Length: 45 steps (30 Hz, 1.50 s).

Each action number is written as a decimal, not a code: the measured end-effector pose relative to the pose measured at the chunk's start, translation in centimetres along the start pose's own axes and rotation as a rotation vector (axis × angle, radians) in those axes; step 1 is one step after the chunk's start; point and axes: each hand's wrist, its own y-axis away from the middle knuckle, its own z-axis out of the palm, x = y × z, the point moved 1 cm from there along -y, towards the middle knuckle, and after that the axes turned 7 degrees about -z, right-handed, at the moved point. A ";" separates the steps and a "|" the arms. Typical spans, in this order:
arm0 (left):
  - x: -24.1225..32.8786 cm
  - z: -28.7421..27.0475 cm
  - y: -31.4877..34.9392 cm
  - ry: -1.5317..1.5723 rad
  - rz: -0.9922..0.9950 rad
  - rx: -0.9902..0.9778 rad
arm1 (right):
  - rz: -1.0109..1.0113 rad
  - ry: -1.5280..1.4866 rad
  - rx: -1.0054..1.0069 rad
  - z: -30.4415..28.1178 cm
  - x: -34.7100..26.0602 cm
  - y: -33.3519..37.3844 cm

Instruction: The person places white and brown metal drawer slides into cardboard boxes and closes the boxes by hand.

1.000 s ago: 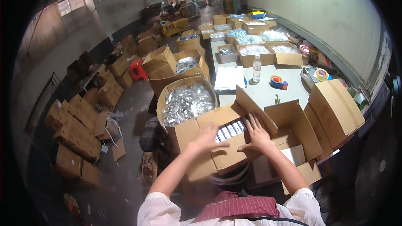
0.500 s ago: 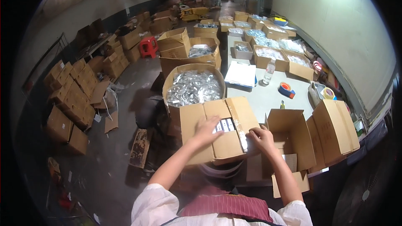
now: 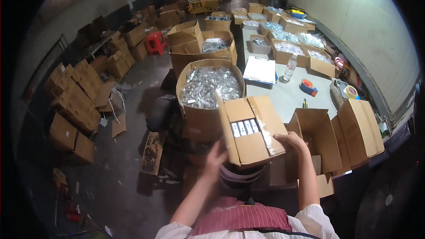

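A brown cardboard box (image 3: 256,147) sits in front of me at the table's near edge, with a strip of clear tape along its right part. Through the gap in its top shows a row of several small white boxes (image 3: 244,127) with dark marks. Its left flap (image 3: 227,133) stands tilted up. My right hand (image 3: 292,140) grips the box's right edge, thumb on top and fingers below. Close by the box's lower left side is my left hand (image 3: 215,156), smeared by motion, so its fingers cannot be made out.
An open carton (image 3: 316,139) stands to the right. Beyond my box, a large carton (image 3: 188,113) holds clear plastic packets. On the table are a clipboard with papers (image 3: 260,69), a bottle (image 3: 290,67) and a tape dispenser (image 3: 308,87). A red stool (image 3: 156,43) stands left.
My left hand has left the top of the box and moved to its lower left side. The left flap has tilted up, and more of the white boxes shows.
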 end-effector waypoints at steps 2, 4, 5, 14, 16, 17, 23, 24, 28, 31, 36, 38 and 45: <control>0.0 3.1 -1.5 -0.592 0.299 -0.114 | 0.021 0.063 -0.033 -0.7 2.5 -0.2; -1.1 4.1 -1.8 -1.003 0.378 -0.031 | 0.098 -0.029 -0.034 1.4 0.4 2.0; -2.5 3.6 -2.2 -1.148 0.419 0.014 | 0.168 -0.124 -0.031 2.6 -0.6 2.7; -2.7 2.7 -0.9 -0.716 0.175 0.150 | 0.140 -0.563 0.065 2.1 3.9 4.3; -2.6 -0.3 -0.7 -0.447 -0.098 -0.001 | 0.167 -0.435 0.133 4.7 0.9 6.4; -3.0 -1.0 -0.4 -0.169 -0.373 -0.158 | 0.150 -0.391 0.147 5.4 -0.1 7.7; -2.8 -0.1 -0.6 -0.075 -0.317 -0.095 | 0.152 -0.407 0.195 7.1 2.4 9.6; -2.7 0.0 -0.5 -0.113 -0.310 -0.123 | 0.180 -0.393 0.235 7.3 2.9 9.7; -4.0 1.2 -1.3 -0.543 -0.200 -0.014 | 0.198 -0.360 0.104 3.7 1.4 8.1; -5.8 0.1 -2.2 -0.413 -0.093 0.011 | -0.111 -0.027 0.171 2.5 -1.3 2.5; -0.3 3.1 -3.4 -0.327 -0.270 -0.132 | -0.105 -0.178 0.153 -2.4 -3.9 -7.5; 0.8 3.3 -4.6 -0.331 -0.372 -0.242 | 0.068 -0.400 0.086 -3.6 -2.2 -10.6; 0.0 2.7 -11.4 -0.464 -0.410 -0.209 | 0.042 -0.673 -0.162 -2.0 0.6 -13.9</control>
